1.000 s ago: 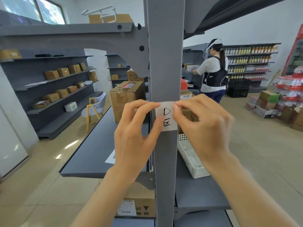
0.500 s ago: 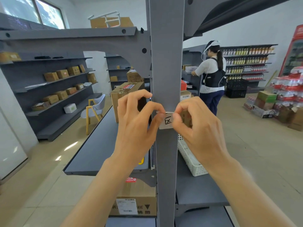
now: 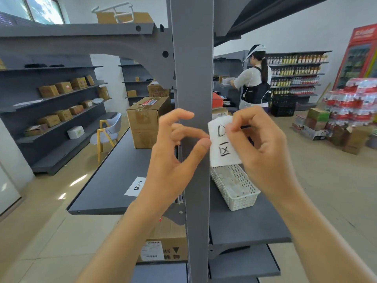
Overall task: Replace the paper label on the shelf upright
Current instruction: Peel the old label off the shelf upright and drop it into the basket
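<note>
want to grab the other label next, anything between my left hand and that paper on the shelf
Nothing visible blocks it. The left hand is empty beside the upright, and the paper lies flat on the bare shelf just below it.

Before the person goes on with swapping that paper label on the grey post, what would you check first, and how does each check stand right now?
1. Old label off the post: ok, it hangs free beside the post's right edge.
2. Right hand holds the old label firmly: ok, pinched between thumb and fingers.
3. Left hand free for the next step: ok, fingers open, thumb tip by the label's edge, gripping nothing.
4. Post face clean of tape: cannot tell, though no scraps show.
5. New label within reach: likely ok, a marked sheet lies on the shelf left of the post.
6. Somewhere to drop the old label: cannot tell; a white basket sits to the right.
</note>
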`<state>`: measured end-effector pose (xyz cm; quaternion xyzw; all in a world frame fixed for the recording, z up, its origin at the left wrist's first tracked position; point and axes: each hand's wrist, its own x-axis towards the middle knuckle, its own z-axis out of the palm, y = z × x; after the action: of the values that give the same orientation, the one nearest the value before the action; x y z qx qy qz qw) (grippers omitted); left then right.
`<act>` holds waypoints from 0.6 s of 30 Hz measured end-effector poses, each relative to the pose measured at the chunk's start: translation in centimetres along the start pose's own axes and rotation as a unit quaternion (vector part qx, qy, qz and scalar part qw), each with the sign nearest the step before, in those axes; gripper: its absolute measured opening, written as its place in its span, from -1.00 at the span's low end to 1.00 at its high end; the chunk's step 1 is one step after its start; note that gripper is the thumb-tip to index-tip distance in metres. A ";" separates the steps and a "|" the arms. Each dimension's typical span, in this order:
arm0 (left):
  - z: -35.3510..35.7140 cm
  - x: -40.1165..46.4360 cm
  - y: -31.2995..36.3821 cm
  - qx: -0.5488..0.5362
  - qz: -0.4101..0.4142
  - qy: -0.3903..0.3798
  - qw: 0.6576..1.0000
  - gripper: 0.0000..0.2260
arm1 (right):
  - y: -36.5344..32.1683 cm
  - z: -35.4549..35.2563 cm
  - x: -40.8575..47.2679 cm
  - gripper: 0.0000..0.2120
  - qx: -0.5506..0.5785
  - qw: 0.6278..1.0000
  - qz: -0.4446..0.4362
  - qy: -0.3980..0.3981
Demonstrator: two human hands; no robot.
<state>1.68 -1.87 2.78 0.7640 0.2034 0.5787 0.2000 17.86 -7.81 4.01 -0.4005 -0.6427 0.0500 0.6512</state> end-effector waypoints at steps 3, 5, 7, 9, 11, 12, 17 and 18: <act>0.4 0.0 0.5 -0.088 -0.023 -0.051 0.995 -0.80 | -0.2 -0.9 0.0 -0.70 -0.063 0.998 -0.010 -0.011; 1.1 0.1 0.7 -0.107 -0.045 -0.069 0.991 -0.81 | -0.1 -1.5 -0.3 -0.70 -0.091 0.996 -0.013 -0.004; 2.0 0.2 0.6 -0.053 -0.016 -0.060 0.997 -0.73 | 0.1 -2.5 -0.5 -0.72 -0.093 0.996 0.001 -0.002; 2.9 0.2 0.3 -0.016 -0.013 -0.038 0.999 -0.65 | 0.4 -3.8 -0.7 -0.75 -0.113 0.993 0.021 -0.014; 3.9 0.3 0.1 0.012 -0.005 -0.029 1.000 -0.68 | 0.9 -4.9 -1.0 -0.70 -0.169 0.984 0.045 -0.037; 4.6 0.4 0.2 0.030 0.005 -0.028 0.999 -0.72 | 1.2 -5.4 -1.3 -0.65 -0.206 0.976 0.049 -0.046; 8.3 0.5 0.4 0.086 0.031 -0.009 0.996 -0.90 | 3.8 -7.6 -1.6 -0.80 -0.343 0.939 -0.001 0.000; 9.1 0.6 0.2 0.103 0.021 -0.017 0.994 -0.91 | 4.3 -8.3 -1.5 -0.83 -0.358 0.934 -0.014 0.011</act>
<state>10.61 -2.38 1.09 0.7944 0.2426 0.5456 0.1115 26.77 -9.56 1.56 -0.5988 -0.6159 -0.1967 0.4726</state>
